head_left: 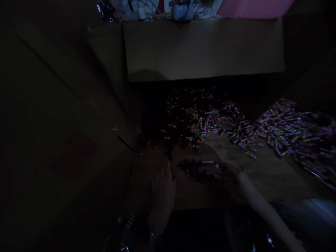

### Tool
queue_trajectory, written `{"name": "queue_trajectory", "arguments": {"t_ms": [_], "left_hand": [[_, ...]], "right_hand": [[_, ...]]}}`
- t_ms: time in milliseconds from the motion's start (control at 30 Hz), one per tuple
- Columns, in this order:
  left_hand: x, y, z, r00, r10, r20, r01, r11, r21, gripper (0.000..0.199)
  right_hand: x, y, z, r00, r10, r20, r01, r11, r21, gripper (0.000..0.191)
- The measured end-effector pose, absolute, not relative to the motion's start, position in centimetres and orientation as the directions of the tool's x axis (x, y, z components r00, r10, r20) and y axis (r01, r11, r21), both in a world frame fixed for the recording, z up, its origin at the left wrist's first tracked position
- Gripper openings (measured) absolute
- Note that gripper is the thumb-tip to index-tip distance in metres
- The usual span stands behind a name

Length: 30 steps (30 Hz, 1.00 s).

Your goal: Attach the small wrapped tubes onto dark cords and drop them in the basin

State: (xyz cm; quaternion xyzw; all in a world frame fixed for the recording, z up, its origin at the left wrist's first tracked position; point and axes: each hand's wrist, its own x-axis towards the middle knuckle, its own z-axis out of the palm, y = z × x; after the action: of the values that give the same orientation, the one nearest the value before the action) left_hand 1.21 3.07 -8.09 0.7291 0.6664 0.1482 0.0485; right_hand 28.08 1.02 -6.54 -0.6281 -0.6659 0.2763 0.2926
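Observation:
In the dim head view, my left hand (163, 190) lies low on the wooden table with its fingers stretched forward. Its fingertips are close to the lower edge of a pile of dark wrapped pieces (181, 129) with orange and yellow marks. My right hand (232, 173) reaches in from the right, blurred and in shadow. A few pink-and-white wrapped pieces (217, 167) are at its fingers; whether it grips them is unclear. Between the hands sits a small cluster of dark pieces (194, 168). The kind of these pieces cannot be made out.
A large heap of shiny pink-and-white wrapped pieces (294, 129) spreads over the right side of the wooden table (273, 178). Behind the piles stands a cardboard box flap (204, 49). A pink item (254, 8) and a light-blue object (181, 11) show beyond it.

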Motion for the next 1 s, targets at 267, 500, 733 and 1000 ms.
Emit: {"name": "queue_trajectory", "arguments": {"t_ms": [267,500,733,1000], "left_hand": [[1.1,2.8,-8.4,0.519,0.815,0.258,0.561,-0.553,0.616,0.034],[1.6,2.6,-7.7,0.550,0.813,0.189,0.597,-0.541,0.593,0.024],[1.6,2.6,-8.0,0.535,0.816,0.219,0.607,-0.552,0.572,0.017],[1.4,2.4,-7.8,0.546,0.777,0.313,0.557,-0.615,0.558,0.022]], "right_hand": [[22.9,1.2,-6.7,-0.178,0.983,0.034,0.385,0.101,-0.918,0.022],[22.0,0.0,-7.7,-0.140,0.985,-0.097,0.491,-0.017,-0.871,0.023],[20.7,-0.5,-7.6,-0.131,0.982,-0.134,0.333,-0.084,-0.939,0.022],[20.5,-0.3,-8.4,-0.205,0.978,-0.042,0.435,0.052,-0.899,0.017]]}}
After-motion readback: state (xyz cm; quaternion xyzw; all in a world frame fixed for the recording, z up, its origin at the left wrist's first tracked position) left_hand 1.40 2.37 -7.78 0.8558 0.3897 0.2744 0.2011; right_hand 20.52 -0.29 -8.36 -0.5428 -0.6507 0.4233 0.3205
